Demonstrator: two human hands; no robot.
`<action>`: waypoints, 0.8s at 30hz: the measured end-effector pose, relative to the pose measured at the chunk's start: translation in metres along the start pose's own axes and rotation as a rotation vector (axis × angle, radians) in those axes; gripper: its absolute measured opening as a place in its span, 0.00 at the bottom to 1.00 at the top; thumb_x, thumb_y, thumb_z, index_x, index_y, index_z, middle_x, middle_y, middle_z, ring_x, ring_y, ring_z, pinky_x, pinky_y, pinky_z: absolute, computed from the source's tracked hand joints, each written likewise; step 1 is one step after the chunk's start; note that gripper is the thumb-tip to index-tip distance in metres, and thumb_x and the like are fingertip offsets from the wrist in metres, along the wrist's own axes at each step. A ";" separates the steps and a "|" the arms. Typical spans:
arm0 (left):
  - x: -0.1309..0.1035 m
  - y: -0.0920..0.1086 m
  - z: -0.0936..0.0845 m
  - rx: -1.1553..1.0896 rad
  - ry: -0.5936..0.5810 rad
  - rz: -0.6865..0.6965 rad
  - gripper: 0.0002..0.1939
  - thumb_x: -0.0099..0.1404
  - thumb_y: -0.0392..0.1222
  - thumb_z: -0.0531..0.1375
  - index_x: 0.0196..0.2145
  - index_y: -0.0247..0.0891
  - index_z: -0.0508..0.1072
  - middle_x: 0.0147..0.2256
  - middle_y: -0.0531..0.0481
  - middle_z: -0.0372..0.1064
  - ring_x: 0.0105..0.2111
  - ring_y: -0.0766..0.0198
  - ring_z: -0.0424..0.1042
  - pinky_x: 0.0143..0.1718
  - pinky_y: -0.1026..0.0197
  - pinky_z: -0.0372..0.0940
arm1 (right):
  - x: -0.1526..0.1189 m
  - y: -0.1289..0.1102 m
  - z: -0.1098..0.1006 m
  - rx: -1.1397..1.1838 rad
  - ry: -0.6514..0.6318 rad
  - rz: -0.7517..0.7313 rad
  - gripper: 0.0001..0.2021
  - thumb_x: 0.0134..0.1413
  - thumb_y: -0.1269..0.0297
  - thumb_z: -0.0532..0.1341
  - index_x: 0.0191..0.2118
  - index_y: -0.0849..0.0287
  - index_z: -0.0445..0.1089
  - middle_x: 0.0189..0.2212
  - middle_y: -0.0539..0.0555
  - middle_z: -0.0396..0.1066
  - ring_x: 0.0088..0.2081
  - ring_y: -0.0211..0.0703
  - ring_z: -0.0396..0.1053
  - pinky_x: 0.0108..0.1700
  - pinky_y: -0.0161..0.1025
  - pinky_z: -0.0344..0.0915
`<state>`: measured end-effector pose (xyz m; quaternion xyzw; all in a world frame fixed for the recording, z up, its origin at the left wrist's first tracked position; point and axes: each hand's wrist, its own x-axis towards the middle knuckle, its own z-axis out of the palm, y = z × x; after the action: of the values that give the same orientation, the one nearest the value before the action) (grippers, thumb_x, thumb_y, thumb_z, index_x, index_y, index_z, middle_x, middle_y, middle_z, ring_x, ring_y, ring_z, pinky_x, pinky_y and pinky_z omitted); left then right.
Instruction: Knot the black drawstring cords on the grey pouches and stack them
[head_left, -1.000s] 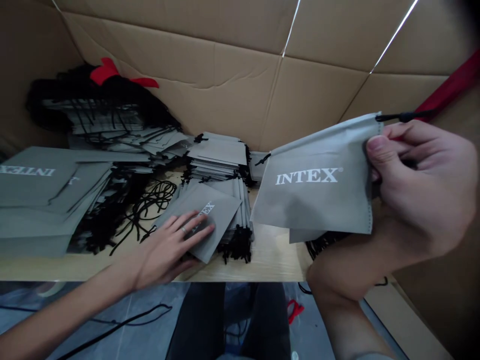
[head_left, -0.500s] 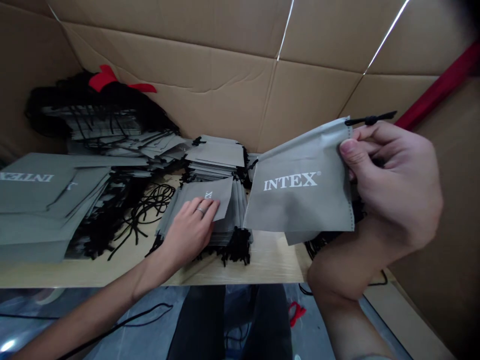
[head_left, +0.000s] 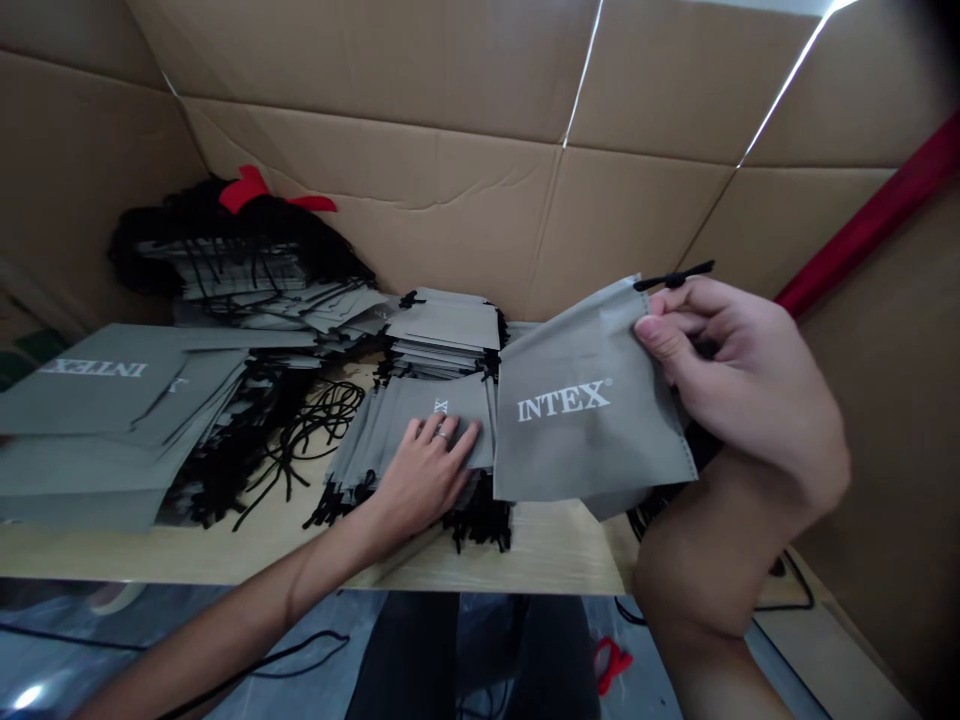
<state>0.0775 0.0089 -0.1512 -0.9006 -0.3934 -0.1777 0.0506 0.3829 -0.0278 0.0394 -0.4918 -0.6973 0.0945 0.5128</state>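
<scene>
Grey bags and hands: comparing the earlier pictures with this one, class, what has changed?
The right hand has moved left, its grip kept, bringing the raised bag closer to the front stack. The left hand has shifted right; the flat bag under it, askew before, lies straighter. The loose cords look unchanged.

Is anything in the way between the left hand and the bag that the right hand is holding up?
Nothing visible is in the way. The left hand rests on a stack of bags, and only that stack's edge shows between it and the held bag in the right hand.
</scene>
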 end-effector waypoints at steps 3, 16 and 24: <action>-0.005 -0.003 -0.026 -0.153 0.014 0.039 0.37 0.78 0.49 0.62 0.77 0.29 0.65 0.72 0.26 0.69 0.73 0.30 0.66 0.71 0.30 0.66 | 0.002 0.003 -0.002 0.007 -0.121 -0.051 0.07 0.69 0.60 0.68 0.37 0.52 0.72 0.27 0.46 0.69 0.27 0.41 0.62 0.32 0.40 0.59; 0.019 0.018 -0.082 -0.959 0.163 -0.222 0.23 0.82 0.59 0.58 0.38 0.37 0.79 0.33 0.50 0.75 0.32 0.62 0.71 0.32 0.63 0.67 | 0.011 0.000 0.020 -0.139 -0.695 -0.089 0.17 0.70 0.47 0.71 0.36 0.53 0.72 0.29 0.47 0.72 0.31 0.42 0.65 0.34 0.41 0.59; 0.011 -0.001 -0.070 -0.842 0.284 -0.351 0.25 0.81 0.62 0.56 0.34 0.40 0.71 0.33 0.51 0.69 0.32 0.61 0.66 0.33 0.62 0.63 | 0.018 0.019 0.019 -0.328 -0.671 -0.025 0.12 0.70 0.55 0.71 0.37 0.53 0.74 0.33 0.49 0.78 0.36 0.47 0.72 0.41 0.43 0.64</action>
<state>0.0639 0.0014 -0.0818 -0.7295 -0.4227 -0.4488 -0.2962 0.3789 0.0025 0.0298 -0.5007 -0.8383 0.1311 0.1712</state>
